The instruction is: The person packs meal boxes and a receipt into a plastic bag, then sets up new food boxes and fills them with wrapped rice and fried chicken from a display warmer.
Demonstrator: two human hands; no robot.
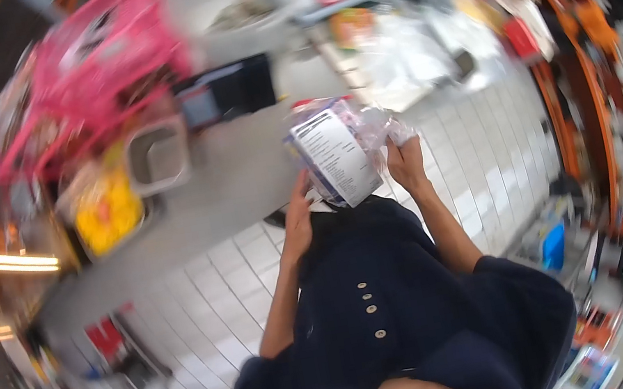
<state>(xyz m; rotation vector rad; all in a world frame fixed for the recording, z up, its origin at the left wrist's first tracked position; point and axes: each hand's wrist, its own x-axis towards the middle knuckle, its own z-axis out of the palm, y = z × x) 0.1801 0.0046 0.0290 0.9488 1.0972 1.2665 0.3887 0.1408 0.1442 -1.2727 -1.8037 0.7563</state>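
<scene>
Left hand (297, 222): at package's left edge, fingers roughly together; grip unclear.
Package (336, 158): between hands, above counter (218, 182) edge; label facing up, already on; not set down.
Clear plastic (376, 126): bunched at package's right; sealed or not, can't tell.
Right hand (407, 165): fingers pinching plastic.

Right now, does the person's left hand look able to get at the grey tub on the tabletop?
Probably yes: the left hand is open beside the labelled packet, which the right hand holds, and bare tabletop lies between the left hand and the grey tub.
</scene>
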